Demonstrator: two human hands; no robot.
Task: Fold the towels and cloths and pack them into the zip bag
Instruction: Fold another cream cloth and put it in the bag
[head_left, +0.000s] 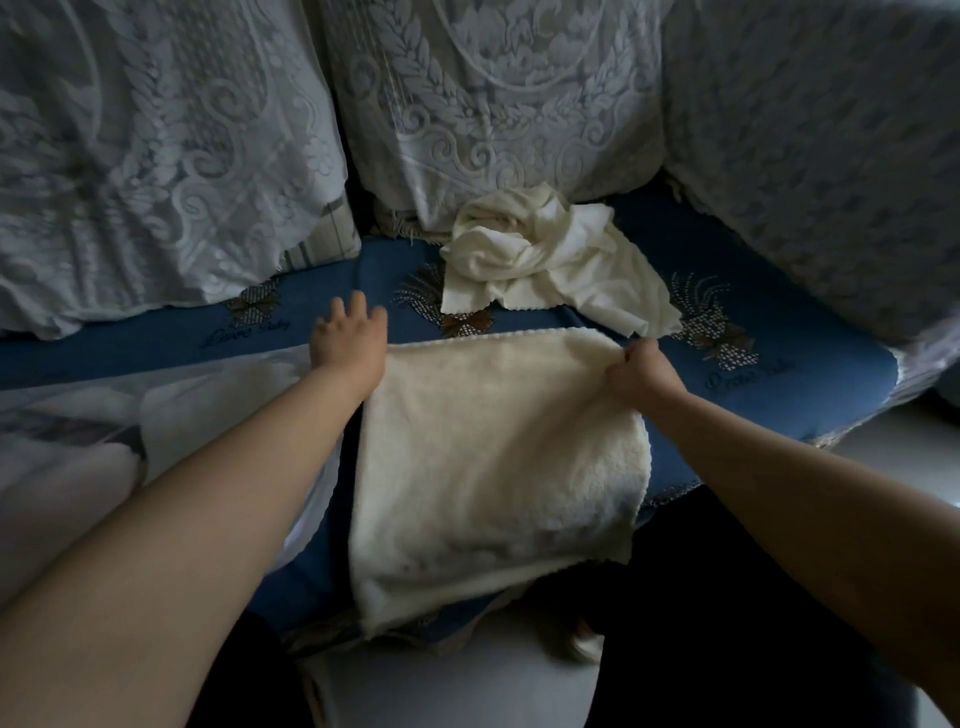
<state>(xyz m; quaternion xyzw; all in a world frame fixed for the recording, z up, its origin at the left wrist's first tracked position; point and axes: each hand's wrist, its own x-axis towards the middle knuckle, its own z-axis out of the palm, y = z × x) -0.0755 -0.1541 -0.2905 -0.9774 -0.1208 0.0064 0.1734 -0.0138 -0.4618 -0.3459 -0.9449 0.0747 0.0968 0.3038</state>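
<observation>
A cream fleece towel (493, 467) lies folded flat on the blue sofa seat cover (156, 343) in front of me. My right hand (641, 371) pinches its far right corner with curled fingers. At the towel's far left corner my left hand (349, 340) hovers with its fingers spread, holding nothing. Behind the towel a heap of crumpled cream cloths (545, 254) lies against the back cushions. A translucent plastic bag (119, 436) lies on the seat at the left, partly under my left forearm.
Lace-covered back cushions (493, 104) stand along the rear, and a lace-covered armrest (831, 156) rises at the right. The seat's front edge runs near my dark-clothed knees (701, 597). Pale floor (457, 686) shows below.
</observation>
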